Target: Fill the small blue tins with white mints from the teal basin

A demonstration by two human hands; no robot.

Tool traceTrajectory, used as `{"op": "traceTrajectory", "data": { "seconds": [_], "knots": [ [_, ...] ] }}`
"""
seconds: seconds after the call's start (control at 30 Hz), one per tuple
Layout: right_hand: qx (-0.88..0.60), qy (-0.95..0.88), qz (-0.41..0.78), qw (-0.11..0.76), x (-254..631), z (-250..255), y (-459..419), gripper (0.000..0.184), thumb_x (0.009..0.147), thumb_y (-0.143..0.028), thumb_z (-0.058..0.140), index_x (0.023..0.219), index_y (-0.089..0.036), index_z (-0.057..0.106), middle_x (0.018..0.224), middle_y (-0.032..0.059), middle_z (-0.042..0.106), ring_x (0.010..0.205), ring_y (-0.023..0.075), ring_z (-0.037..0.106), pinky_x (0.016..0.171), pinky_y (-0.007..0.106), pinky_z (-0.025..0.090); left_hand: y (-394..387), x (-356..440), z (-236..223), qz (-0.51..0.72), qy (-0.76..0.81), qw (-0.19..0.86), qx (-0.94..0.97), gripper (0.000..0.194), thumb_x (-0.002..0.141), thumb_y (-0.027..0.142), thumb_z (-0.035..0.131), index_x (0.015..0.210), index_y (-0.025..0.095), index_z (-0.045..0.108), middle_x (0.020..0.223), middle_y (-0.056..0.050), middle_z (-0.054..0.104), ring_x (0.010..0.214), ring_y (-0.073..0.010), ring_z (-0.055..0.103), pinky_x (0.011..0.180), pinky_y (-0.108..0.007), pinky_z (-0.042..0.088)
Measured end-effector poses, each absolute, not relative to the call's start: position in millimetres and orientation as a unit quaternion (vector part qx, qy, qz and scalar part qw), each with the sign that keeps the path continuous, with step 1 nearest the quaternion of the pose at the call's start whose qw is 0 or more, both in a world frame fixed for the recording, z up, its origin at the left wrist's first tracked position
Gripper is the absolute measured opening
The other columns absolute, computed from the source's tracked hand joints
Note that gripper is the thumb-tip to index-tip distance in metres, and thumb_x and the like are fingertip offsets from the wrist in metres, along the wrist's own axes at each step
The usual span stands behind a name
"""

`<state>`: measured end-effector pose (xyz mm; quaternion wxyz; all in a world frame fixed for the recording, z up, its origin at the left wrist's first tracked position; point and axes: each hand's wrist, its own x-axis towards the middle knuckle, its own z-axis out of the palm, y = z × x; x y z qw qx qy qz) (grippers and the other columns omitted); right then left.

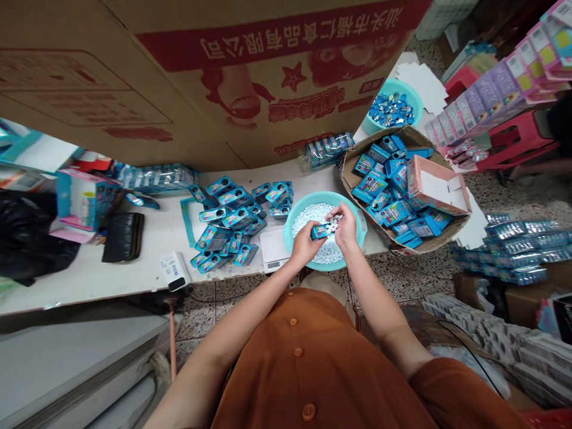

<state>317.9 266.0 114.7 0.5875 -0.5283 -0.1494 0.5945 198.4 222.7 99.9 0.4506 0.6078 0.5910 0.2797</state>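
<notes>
My left hand (304, 245) is closed around a small blue box (319, 231), held over a turquoise basin (291, 210). White candy pellets (315, 213) fill the lower part of that basin. Cupped beside the box, my right hand (346, 227) holds a small heap of pellets (334, 221) against the box's right end. To the left, several blue boxes (236, 217) stand and lie in a cluster on the white table (156, 202). A white scale (273, 250) sits between them and the basin, partly under its rim.
An open carton (353, 173) right of the basin holds many blue boxes and a pink box (415, 182). Behind it stands another basin (420, 107) with blue-and-silver pieces. A tall cardboard box (179, 89) walls off the back. A black wallet (124, 237) lies at left.
</notes>
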Motion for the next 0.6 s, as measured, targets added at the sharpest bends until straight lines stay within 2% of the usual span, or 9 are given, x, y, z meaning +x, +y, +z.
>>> {"op": "traceTrajectory", "data": {
  "seconds": [0.2,0.37,0.6],
  "knots": [
    [-0.531,-0.151,0.584,0.595,317.4,117.7,264.0,0.036,0.077,-0.049,0.056,0.057,-0.020,0.054,0.051,-0.0029,0.051,0.051,0.0102,0.053,0.055,0.024,0.046,220.7,196.7,96.8,0.294,0.581,0.465,0.600,0.035,0.069,0.025,0.069,0.101,0.024,0.052,0.098,0.000,0.062,0.090,-0.0185,0.058,0.079,-0.029,0.043],
    [-0.528,-0.174,0.602,0.573,314.4,120.2,258.3,0.036,0.077,-0.050,0.056,0.060,-0.019,0.056,0.055,-0.0018,0.056,0.054,0.0106,0.056,0.058,0.024,0.046,221.4,194.3,94.2,0.297,0.597,0.481,0.570,0.038,0.069,0.030,0.070,0.101,0.023,0.052,0.096,0.001,0.062,0.088,-0.0180,0.059,0.079,-0.028,0.044],
    [-0.534,-0.203,0.588,0.573,313.0,120.9,251.8,0.045,0.080,-0.056,0.047,0.057,-0.019,0.057,0.058,0.0018,0.061,0.061,0.0132,0.059,0.064,0.026,0.047,218.0,194.9,88.8,0.324,0.588,0.500,0.547,0.036,0.068,0.029,0.071,0.098,0.022,0.052,0.092,0.002,0.062,0.086,-0.0167,0.059,0.077,-0.026,0.044]
  ]
}}
